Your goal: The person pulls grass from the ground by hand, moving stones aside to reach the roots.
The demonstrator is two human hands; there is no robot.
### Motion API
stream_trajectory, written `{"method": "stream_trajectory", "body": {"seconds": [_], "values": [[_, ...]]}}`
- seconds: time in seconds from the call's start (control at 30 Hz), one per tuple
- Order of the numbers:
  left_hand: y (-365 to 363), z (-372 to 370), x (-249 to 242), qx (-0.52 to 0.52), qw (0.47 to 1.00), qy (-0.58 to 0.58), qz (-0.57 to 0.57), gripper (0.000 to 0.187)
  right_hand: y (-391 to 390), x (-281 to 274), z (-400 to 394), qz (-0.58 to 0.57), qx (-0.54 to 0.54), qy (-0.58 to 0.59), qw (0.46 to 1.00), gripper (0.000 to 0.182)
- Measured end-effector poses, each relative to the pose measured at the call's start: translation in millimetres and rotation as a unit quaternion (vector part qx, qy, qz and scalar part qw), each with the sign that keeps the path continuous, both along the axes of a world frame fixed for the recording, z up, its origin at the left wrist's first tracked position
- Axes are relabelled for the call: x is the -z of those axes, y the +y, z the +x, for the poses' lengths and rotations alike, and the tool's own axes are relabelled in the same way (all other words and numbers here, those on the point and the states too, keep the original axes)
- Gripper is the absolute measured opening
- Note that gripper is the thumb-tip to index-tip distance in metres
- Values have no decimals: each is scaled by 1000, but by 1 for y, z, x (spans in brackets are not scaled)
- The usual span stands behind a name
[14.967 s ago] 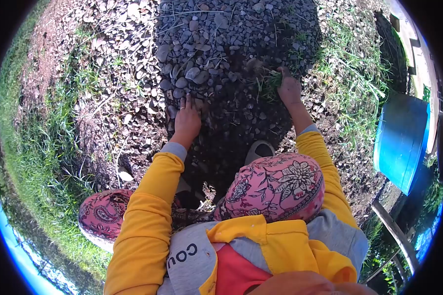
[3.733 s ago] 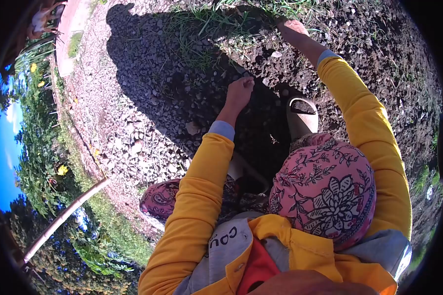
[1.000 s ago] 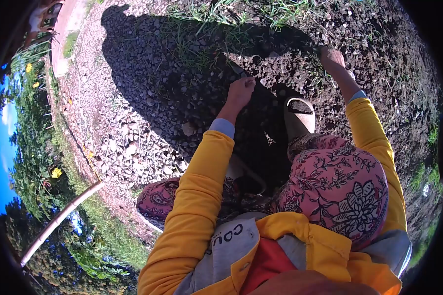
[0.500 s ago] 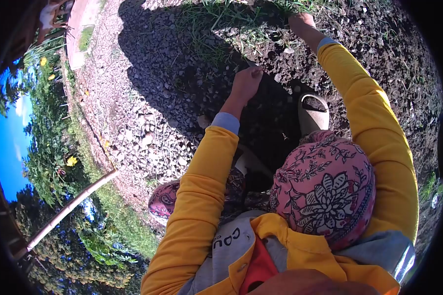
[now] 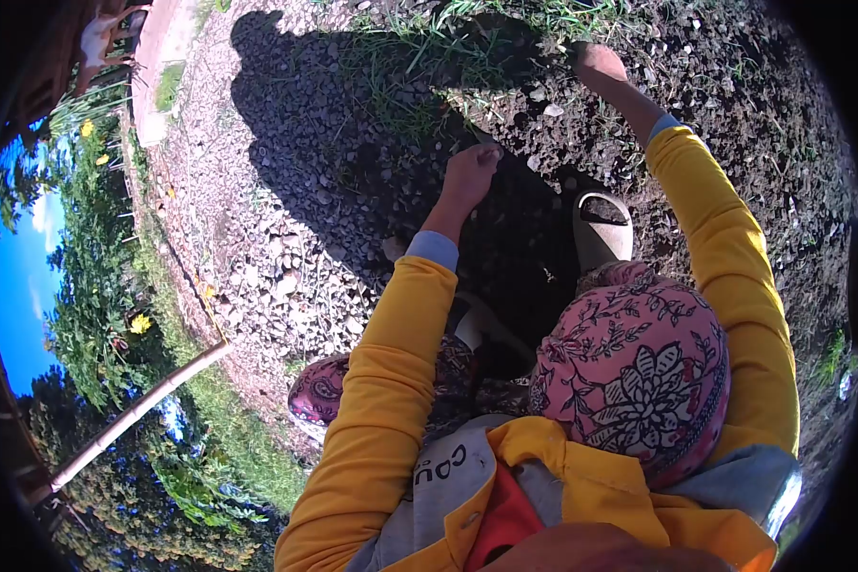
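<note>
My left hand (image 5: pixel 469 179) is closed in a fist over shaded, stony soil, in front of my body. A thin dark sliver shows by its knuckles, but I cannot tell what the fingers hold. Farther out and to the right, my right hand (image 5: pixel 602 67) reaches low to the ground with its fingers curled together. It is at the edge of a patch of green grass (image 5: pixel 419 57), beside dark, crumbly soil (image 5: pixel 696 105). The fingertips of the right hand are mostly hidden.
A light sandal (image 5: pixel 604 234) is on my foot between the arms. My patterned pink trouser knee (image 5: pixel 629 372) is raised on the right. Gravel (image 5: pixel 276 276) spreads to the left, with a pale pole (image 5: pixel 143 410), plants (image 5: pixel 95 315) and an animal (image 5: pixel 98 43) beyond.
My right hand has drawn back a little toward me and to the right, away from the grass. My left hand has shifted slightly back toward my body, still closed.
</note>
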State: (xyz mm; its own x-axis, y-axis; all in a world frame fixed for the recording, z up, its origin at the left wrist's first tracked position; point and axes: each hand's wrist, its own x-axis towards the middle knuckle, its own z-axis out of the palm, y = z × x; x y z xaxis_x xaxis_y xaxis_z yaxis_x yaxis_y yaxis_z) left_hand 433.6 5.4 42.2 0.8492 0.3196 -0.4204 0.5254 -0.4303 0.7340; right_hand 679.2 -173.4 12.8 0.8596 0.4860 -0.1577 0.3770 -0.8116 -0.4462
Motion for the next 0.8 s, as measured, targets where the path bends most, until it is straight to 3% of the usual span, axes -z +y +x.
{"method": "stream_trajectory", "body": {"seconds": [0.03, 0.1, 0.17, 0.2, 0.23, 0.27, 0.3, 0.4, 0.43, 0.57, 0.63, 0.7, 0.8], "values": [[1, 1, 0, -3, 1000, 1, -2, 24, -6, -12, 4, 12, 5, -11, 1000, 29], [-2, 1, 1, -9, 1000, 4, -9, 25, -34, -14, 31, 115, 41, -150, 981, 26], [-6, 3, 6, -2, 1000, 25, -9, 28, -58, -51, 29, 188, 89, -168, 964, 26], [-7, 3, 8, 2, 999, 35, -8, 29, -67, -34, 35, 95, 79, -183, 975, 26], [-10, 3, 9, 9, 999, 37, -9, 29, -68, -28, 32, -77, 32, -75, 994, 28], [-13, 4, 10, 17, 999, 39, -10, 29, -89, 15, 29, -130, -57, -99, 985, 26], [-14, 7, 8, 27, 999, 42, -11, 30, -97, 18, 17, -181, -144, -120, 965, 25], [-16, 4, 10, 38, 999, 18, 3, 29, -90, 13, 6, -130, -17, 37, 991, 26], [-17, 2, 15, 34, 999, 10, 9, 29, -85, 12, -2, -106, -60, -36, 992, 24], [-8, -4, 22, 18, 1000, -2, 15, 28, -52, 22, -30, -61, -154, -10, 986, 21], [-4, -4, 19, 8, 1000, -3, 9, 28, -41, 21, -37, -67, -111, -39, 991, 20], [-3, -8, 20, 3, 1000, -9, 9, 28, -33, 22, -34, -17, -3, -11, 1000, 23], [-5, -10, 19, 31, 999, 22, 25, 29, -27, 29, -34, -29, 24, 17, 999, 25]]}}
